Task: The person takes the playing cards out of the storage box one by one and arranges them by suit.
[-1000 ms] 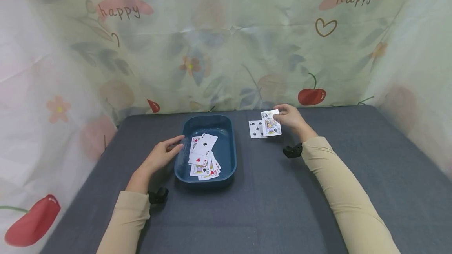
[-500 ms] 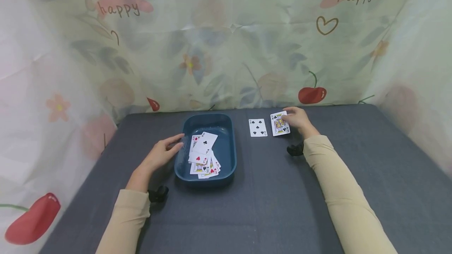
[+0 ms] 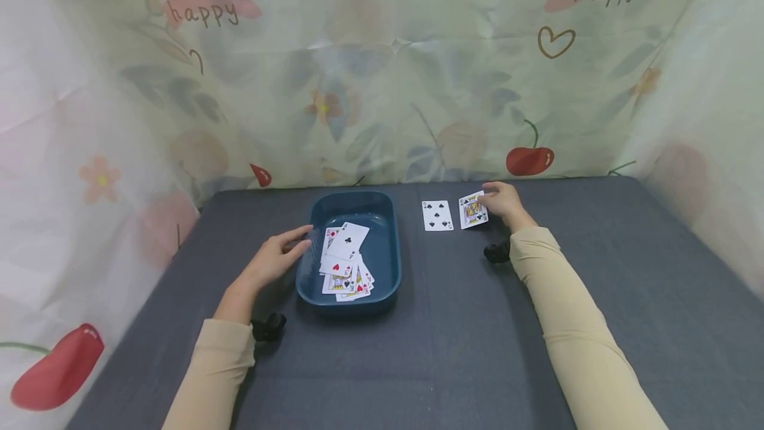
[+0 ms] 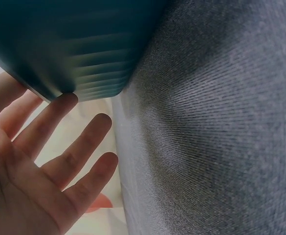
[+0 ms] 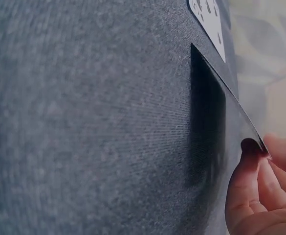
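Observation:
At the back right, my right hand (image 3: 506,206) pinches the right edge of a king playing card (image 3: 472,212). The card is face up and tilted, its left edge down close to the table and its right edge raised over a shadow in the right wrist view. To its left lies a five of spades (image 3: 438,215), flat, with a gap between the two. My left hand (image 3: 271,261) rests its fingertips at the left rim of a dark blue tray (image 3: 394,251); in the left wrist view its fingers (image 4: 79,152) spread, loosely extended. Overlapping cards (image 3: 348,241) lie in the tray.
Grey cloth (image 3: 418,363) covers the table. A patterned curtain (image 3: 382,105) rises right behind its back edge and along both sides. Black wrist cameras (image 3: 268,328) sit below both wrists.
My right hand has moved the king card rightward, off its overlap with the five of spades, and lowered it toward the table. The left hand has stayed at the tray.

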Action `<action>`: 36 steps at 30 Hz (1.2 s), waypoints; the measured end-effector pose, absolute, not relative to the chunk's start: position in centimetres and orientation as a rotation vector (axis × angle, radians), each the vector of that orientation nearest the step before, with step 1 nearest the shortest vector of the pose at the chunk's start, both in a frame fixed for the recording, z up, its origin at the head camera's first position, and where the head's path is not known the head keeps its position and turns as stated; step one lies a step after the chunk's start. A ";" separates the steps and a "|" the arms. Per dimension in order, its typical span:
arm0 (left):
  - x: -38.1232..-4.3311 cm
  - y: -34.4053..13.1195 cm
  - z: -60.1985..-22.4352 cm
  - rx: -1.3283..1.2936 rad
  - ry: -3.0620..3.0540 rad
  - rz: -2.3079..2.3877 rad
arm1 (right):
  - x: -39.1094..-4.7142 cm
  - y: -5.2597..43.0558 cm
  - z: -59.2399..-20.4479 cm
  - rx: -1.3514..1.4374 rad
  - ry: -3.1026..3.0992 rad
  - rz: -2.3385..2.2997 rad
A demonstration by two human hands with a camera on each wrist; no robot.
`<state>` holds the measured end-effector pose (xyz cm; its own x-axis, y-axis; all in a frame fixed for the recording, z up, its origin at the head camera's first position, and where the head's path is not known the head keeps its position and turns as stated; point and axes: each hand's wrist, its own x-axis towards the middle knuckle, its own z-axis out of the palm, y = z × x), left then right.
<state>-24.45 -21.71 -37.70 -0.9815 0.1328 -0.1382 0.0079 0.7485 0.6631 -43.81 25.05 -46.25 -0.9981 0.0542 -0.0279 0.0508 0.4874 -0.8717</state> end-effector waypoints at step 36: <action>-24.4 -21.7 -38.2 0.098 2.769 1.087 | -32.9 10.7 -33.7 0.512 -2.859 1.725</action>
<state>-24.39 -21.74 -38.16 -0.9842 0.1210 -0.1294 0.0006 0.7328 0.6804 -32.95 10.68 -33.65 -0.9269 -0.3725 -0.0458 -0.1332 0.4405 -0.8878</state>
